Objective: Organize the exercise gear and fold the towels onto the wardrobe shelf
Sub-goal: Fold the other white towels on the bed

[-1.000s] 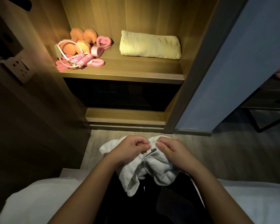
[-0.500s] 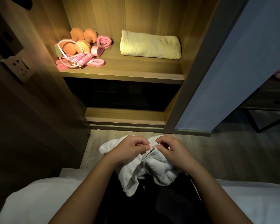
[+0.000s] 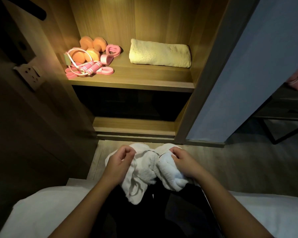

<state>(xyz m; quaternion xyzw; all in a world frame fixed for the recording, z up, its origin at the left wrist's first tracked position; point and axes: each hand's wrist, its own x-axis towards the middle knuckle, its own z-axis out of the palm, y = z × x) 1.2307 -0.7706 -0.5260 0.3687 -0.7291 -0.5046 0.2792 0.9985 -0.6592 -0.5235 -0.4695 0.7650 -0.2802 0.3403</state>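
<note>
A crumpled white towel [image 3: 142, 170] hangs between my hands over my lap, low in the view. My left hand [image 3: 118, 164] pinches its left top edge with curled fingers. My right hand [image 3: 183, 163] grips its right top part. On the lit wardrobe shelf [image 3: 131, 82] lies a folded yellow towel [image 3: 160, 54] at the right. Orange dumbbells [image 3: 89, 48], a pink skipping rope [image 3: 88, 68] and pink grip trainers [image 3: 110, 53] lie together at the shelf's left.
The open wardrobe door [image 3: 248, 74] stands at the right. A dark lower compartment [image 3: 131, 102] lies under the shelf. A wall socket [image 3: 30, 76] is at the left. White bedding [image 3: 41, 208] flanks my legs. A dark metal table frame [image 3: 282, 127] stands far right.
My hands have moved apart, spreading the top of the white towel between them. The shelf items have not moved.
</note>
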